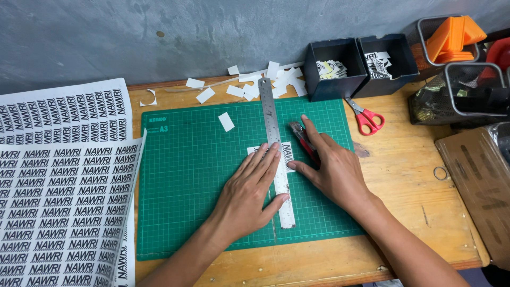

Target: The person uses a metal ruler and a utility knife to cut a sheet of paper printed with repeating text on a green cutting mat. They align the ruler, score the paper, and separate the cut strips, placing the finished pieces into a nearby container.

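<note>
Wooden desk [404, 212] against grey wall. Far left: printed sticker sheets [64, 202], overlapping the edge of the green cutting mat [186, 202]. On the mat, left hand [249, 194] lies flat, fingers spread, pressing the steel ruler [276, 154] over a small sticker strip [287, 155]. Just right of the ruler, right hand [332, 170] is closed around a red utility knife [304, 139], blade end beside the ruler edge. Paper offcuts [255, 85] behind the mat; red scissors [365, 118], two dark boxes [361, 64] and wire baskets [467, 90] at right.
</note>
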